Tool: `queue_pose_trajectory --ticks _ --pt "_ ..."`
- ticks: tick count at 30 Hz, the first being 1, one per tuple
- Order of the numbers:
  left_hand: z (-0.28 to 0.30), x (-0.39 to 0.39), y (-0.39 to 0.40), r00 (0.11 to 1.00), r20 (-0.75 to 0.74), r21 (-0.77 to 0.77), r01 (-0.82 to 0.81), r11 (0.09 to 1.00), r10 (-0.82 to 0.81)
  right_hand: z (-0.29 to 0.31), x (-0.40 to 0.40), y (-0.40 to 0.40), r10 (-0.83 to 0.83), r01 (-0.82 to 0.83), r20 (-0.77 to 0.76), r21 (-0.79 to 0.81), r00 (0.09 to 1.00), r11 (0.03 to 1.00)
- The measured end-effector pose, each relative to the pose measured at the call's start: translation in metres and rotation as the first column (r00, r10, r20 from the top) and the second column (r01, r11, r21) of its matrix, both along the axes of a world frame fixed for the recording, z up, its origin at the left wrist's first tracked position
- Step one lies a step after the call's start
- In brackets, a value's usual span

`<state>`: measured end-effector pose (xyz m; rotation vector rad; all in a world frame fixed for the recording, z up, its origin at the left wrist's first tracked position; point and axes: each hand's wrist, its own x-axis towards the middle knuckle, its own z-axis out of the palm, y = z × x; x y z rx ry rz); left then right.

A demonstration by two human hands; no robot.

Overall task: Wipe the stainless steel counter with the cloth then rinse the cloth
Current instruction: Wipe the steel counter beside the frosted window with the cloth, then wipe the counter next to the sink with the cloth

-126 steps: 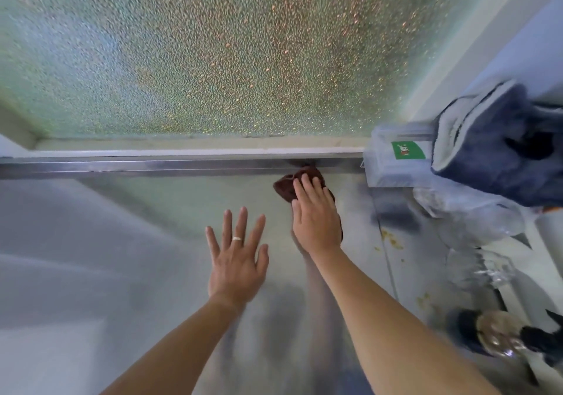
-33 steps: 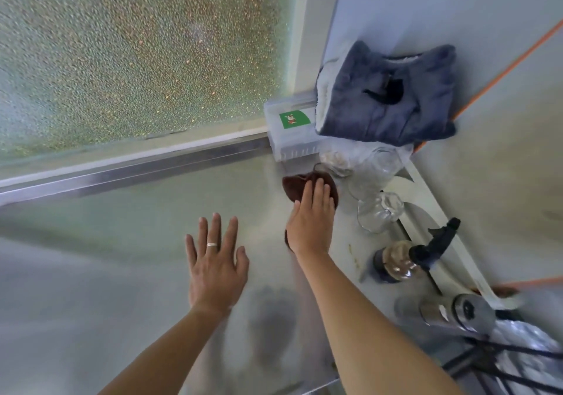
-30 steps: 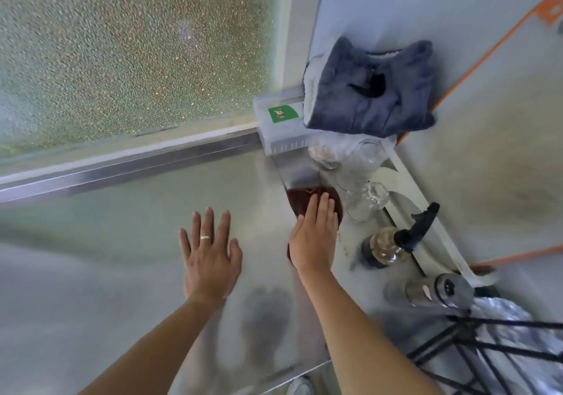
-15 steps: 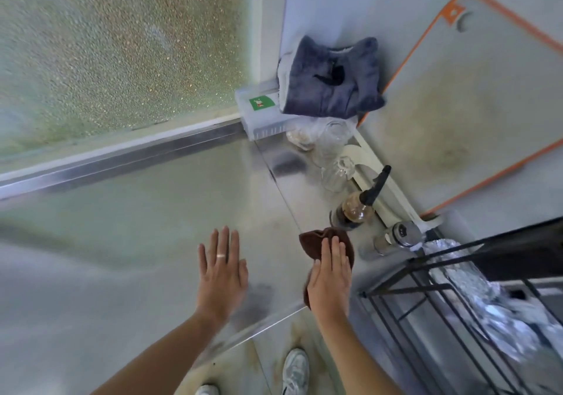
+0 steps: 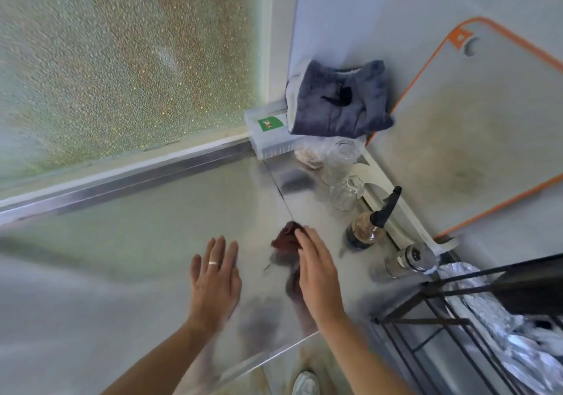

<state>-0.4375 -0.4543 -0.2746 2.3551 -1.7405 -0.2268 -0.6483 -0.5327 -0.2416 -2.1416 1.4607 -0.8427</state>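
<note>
We look down on a stainless steel counter that runs beneath a pebbled glass window. Our right hand lies flat, fingers straight and close together, pressing a dark maroon cloth onto the steel near the counter's right end; the cloth bunches out past the fingertips and along the thumb side of the hand. Our left hand rests palm-down on the bare metal just beside it, fingers straight and slightly apart, a ring on one finger, holding nothing. Both forearms reach in from the lower edge of the frame, and their dim reflections show in the steel.

In the corner behind the cloth stands a clear plastic box with a green label, and a folded blue-grey towel lies on top of it. Clear glass jars stand just in front of the box. Nearer us, along the right edge, are a brown bottle with a black spout and a shiny metal shaker. A white cutting board with an orange rim leans on the right-hand wall. A black wire rack holding crumpled foil fills the lower right corner. A white shoe shows on the floor below the counter's front edge.
</note>
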Motion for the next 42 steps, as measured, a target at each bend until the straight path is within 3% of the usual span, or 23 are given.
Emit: queue_pose_trajectory --ticks 4,6,16,19,23,26,29,34,39,42 --pt "-0.011 0.004 -0.002 0.999 0.036 0.023 -0.013 1.000 0.012 -0.037 0.012 -0.073 -0.127 0.153 -0.374 0.042 0.919 0.987" --pt "-0.015 0.004 -0.003 0.999 0.039 0.012 -0.017 1.000 0.017 -0.050 0.022 -0.087 -0.137 0.165 -0.457 0.021 0.879 0.986" --pt "-0.021 0.008 -0.009 1.000 0.006 -0.028 -0.017 0.999 0.018 -0.054 0.087 -0.143 0.127 -0.114 -0.368 0.057 0.921 0.992" --pt "-0.020 0.010 -0.007 1.000 -0.018 -0.032 -0.002 0.999 0.001 -0.054 0.072 -0.098 0.279 -0.280 -0.261 0.035 0.924 0.959" --pt "-0.018 0.016 -0.007 0.993 -0.115 0.008 -0.007 1.000 0.008 -0.049 0.043 0.005 0.386 -0.375 -0.113 0.106 0.916 0.921" --pt "-0.003 0.010 0.003 0.993 -0.117 0.098 0.028 0.995 -0.017 -0.036 0.004 0.082 0.358 -0.339 -0.047 0.228 0.933 0.913" --pt "0.025 -0.012 0.028 0.973 -0.125 0.115 0.209 0.971 -0.195 -0.005 -0.044 0.153 0.269 -0.192 -0.085 0.499 0.959 0.845" --pt "0.076 -0.085 0.082 0.790 -0.140 0.143 0.613 0.777 -0.597 0.047 -0.140 0.265 -0.150 0.275 -0.240 0.665 0.959 0.694" --pt "0.117 -0.201 0.149 0.384 -0.173 0.229 0.911 0.342 -0.907 0.105 -0.209 0.388 -0.573 0.589 -0.258 0.619 0.778 0.520" --pt "0.145 -0.276 0.193 0.149 -0.252 0.258 0.963 0.083 -0.956 0.126 -0.235 0.462 -0.753 0.716 -0.252 0.582 0.608 0.384"
